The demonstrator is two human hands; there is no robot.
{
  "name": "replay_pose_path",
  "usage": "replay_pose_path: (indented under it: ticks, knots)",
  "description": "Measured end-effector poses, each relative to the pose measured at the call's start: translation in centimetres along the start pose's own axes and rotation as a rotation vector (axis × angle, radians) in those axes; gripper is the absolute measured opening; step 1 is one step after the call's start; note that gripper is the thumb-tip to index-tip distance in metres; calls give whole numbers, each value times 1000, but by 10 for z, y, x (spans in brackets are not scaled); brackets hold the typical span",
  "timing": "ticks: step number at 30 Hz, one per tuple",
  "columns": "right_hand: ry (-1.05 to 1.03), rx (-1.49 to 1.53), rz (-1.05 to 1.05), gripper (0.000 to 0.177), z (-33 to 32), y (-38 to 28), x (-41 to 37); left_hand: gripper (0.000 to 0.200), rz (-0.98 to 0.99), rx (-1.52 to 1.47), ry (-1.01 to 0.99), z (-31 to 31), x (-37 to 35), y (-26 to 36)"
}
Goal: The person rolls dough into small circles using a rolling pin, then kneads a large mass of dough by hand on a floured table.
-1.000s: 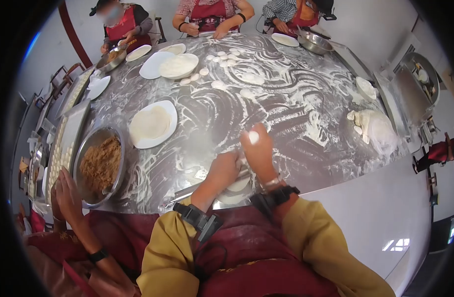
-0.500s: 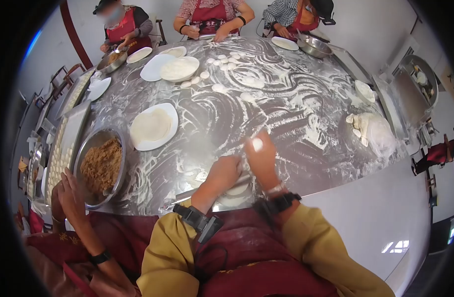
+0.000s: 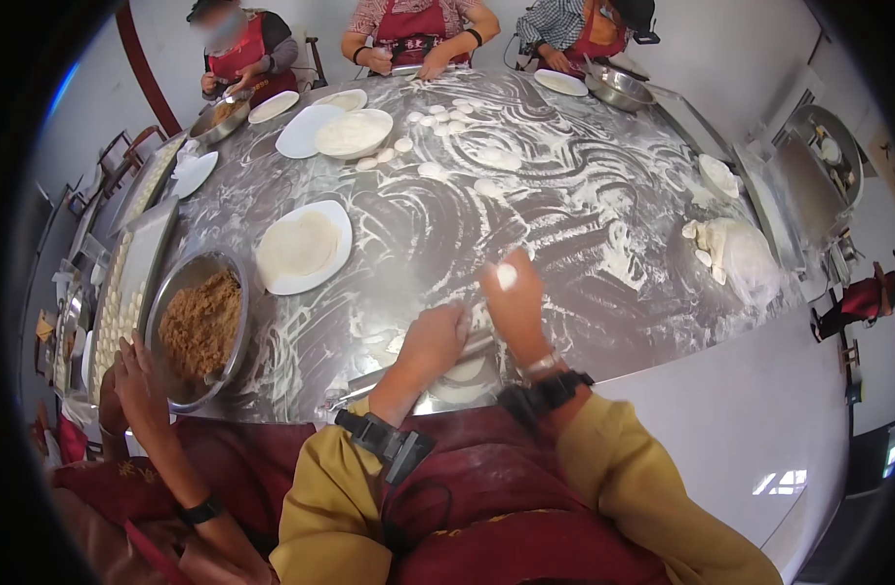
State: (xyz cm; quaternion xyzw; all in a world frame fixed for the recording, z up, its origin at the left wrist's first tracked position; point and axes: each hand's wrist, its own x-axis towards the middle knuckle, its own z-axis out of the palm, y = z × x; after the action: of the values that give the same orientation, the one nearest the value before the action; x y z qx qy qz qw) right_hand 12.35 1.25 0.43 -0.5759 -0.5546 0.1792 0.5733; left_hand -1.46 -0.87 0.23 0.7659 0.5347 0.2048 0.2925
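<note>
My left hand (image 3: 432, 341) is closed in a loose fist low over the floured table (image 3: 564, 322), near its front edge; what its fingers hold is hidden. Just to the right, my right hand (image 3: 516, 302) is also closed, and a small round white piece (image 3: 507, 277) shows at its fingers. Between and below the two hands lies a metal bar or edge (image 3: 478, 343), partly covered. A pale, floury round shape (image 3: 462, 378) is under it. The hands are close together but apart.
At the left are a white plate of flat dough rounds (image 3: 340, 255), a steel bowl of brown filling (image 3: 235, 366), dumpling trays and a co-worker's hands (image 3: 140, 385). Three people stand across the table. Several dough pieces (image 3: 441, 128) lie farther back; a bagged dough lump (image 3: 745, 258) sits right.
Both my hands have shifted slightly to the left and stay closed. At the top left, a co-worker's hand has lifted a little away from the bowl.
</note>
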Motion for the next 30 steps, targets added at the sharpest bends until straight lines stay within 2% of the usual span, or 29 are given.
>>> replay_pose_path:
  ticks: [3, 5, 7, 8, 9, 13, 16, 17, 20, 23, 24, 25, 26, 27, 29, 30]
  knots:
    - [-3, -15, 71, 18, -33, 10, -37, 13, 70, 141, -6, -2, -8, -13]
    - [7, 56, 119, 18, -48, 14, -59, 12, 2, 8, -6, -8, -11, -20]
    - [10, 37, 57, 18, -45, 17, -58, 13, -40, -131, 0, -9, -16, -28]
    - [12, 28, 27, 18, -43, 17, -55, 13, -40, -127, -12, -7, -18, -27]
    - [-31, 39, 105, 18, -37, 8, -40, 14, -35, -120, -17, -7, -19, -22]
    - [15, -10, -46, 17, 0, 4, 0, 21, 17, -118, 78, 2, -15, -10]
    - [13, 78, 24, 15, -4, 24, -12, 28, 24, -67, 108, 6, -18, -12]
    - [4, 90, 39, 15, -13, 26, -20, 31, 101, -50, 122, 11, -21, -21]
    - [8, 110, 97, 14, -38, 22, -47, 37, 27, -33, -127, -9, -28, -15]
    - [-8, 151, 177, 15, -46, 20, -57, 36, 71, -204, -132, -39, -29, -20]
    - [-17, 136, 164, 15, -46, 17, -55, 33, -32, -195, -113, -57, -28, -18]
    - [-24, 119, 152, 16, -46, 14, -52, 31, -104, -293, -62, -77, -28, -19]
    - [-29, 100, 139, 16, -45, 12, -49, 31, -59, -206, 84, -94, -23, -30]
    - [-41, 119, 147, 16, -43, 13, -45, 37, -6, -253, 255, -104, -15, -68]
    - [-60, 154, 161, 17, -36, 16, -38, 41, -176, -326, 573, -136, -4, -113]
    - [-71, 145, 171, 17, -34, 16, -36, 42, -112, 0, 750, -144, 0, -134]
